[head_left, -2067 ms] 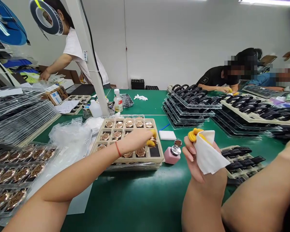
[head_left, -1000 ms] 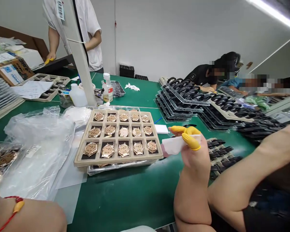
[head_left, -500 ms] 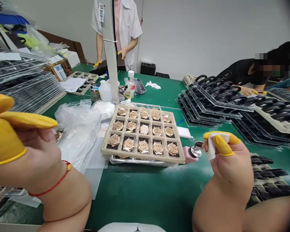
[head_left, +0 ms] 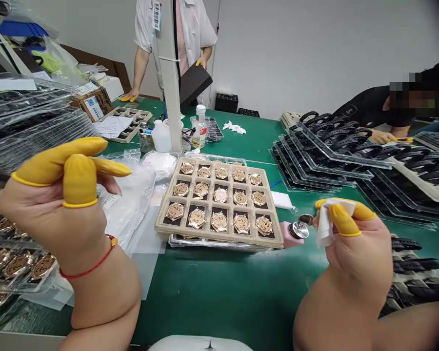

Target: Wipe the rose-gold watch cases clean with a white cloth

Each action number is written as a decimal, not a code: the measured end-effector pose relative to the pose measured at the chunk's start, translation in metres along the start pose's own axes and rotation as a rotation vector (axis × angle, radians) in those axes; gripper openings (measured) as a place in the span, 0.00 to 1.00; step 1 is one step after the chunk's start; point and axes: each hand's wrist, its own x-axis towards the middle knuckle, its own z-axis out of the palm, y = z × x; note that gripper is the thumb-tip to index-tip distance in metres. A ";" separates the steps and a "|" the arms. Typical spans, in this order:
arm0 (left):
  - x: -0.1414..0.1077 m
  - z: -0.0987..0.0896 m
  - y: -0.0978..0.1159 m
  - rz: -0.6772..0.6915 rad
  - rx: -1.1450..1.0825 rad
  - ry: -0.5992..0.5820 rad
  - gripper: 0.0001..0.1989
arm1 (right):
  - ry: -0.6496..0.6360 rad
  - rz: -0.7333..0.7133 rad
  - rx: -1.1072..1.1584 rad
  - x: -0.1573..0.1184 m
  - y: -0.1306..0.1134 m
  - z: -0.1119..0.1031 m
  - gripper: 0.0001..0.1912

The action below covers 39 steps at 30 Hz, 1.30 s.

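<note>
My left hand (head_left: 60,195), with yellow finger cots and a red cord at its wrist, is raised over the left side of the table. Its fingers are loosely bent and apart, and nothing shows in them. On the right, my right hand (head_left: 354,239) pinches a folded white cloth (head_left: 326,226) between cot-covered fingers. Between the hands sits a beige compartment tray (head_left: 219,235) of rose-gold watch heads (head_left: 219,221), lying back side up on dark pads. A pink bottle with a metal top (head_left: 295,234) stands between this tray and my right hand.
Clear trays with more watch heads (head_left: 16,265) lie at left, below stacked clear trays (head_left: 40,131). Plastic bags (head_left: 131,190) lie beside the central tray. Black watch straps (head_left: 336,136) fill stacked trays at right. Two co-workers are across the table, one holding a dark box (head_left: 195,84).
My left hand has moved right and into fuller view, its fingers drawing in. My right hand keeps the cloth, nearly still. The standing co-worker has lifted and tilted the dark box.
</note>
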 end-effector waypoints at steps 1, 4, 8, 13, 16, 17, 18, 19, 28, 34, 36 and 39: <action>0.001 0.003 -0.001 0.087 -0.044 0.029 0.08 | 0.007 -0.002 -0.007 0.000 0.000 0.000 0.14; 0.004 0.006 -0.004 0.210 -0.112 0.040 0.07 | 0.020 -0.003 -0.020 -0.001 -0.001 0.000 0.17; 0.008 0.003 -0.015 0.120 0.024 -0.206 0.08 | 0.041 -0.005 -0.032 0.000 0.000 0.001 0.19; 0.008 0.020 -0.055 0.032 0.562 -1.134 0.11 | 0.020 -0.022 -0.041 0.000 0.002 0.003 0.17; 0.007 0.033 -0.074 0.037 0.734 -1.231 0.14 | 0.060 -0.044 -0.054 0.000 0.002 0.002 0.17; 0.006 0.035 -0.078 0.038 0.765 -1.223 0.15 | 0.084 -0.055 -0.060 0.000 0.002 0.002 0.17; 0.006 0.036 -0.080 0.038 0.775 -1.216 0.15 | 0.103 -0.065 -0.068 0.000 0.002 0.002 0.16; 0.007 0.036 -0.082 0.037 0.766 -1.218 0.16 | 0.114 -0.073 -0.075 0.000 0.001 0.002 0.16; 0.002 0.048 -0.098 0.010 0.731 -1.191 0.18 | 0.121 -0.028 -0.071 0.000 0.000 0.005 0.20; 0.007 0.047 -0.103 -0.005 0.665 -1.276 0.16 | 0.116 -0.056 -0.088 0.000 0.000 0.004 0.18; 0.012 0.042 -0.101 -0.020 0.641 -1.299 0.13 | 0.110 -0.075 -0.077 0.001 0.000 0.004 0.17; 0.016 0.036 -0.092 0.003 0.635 -1.256 0.11 | 0.078 -0.087 -0.057 0.003 0.002 0.003 0.18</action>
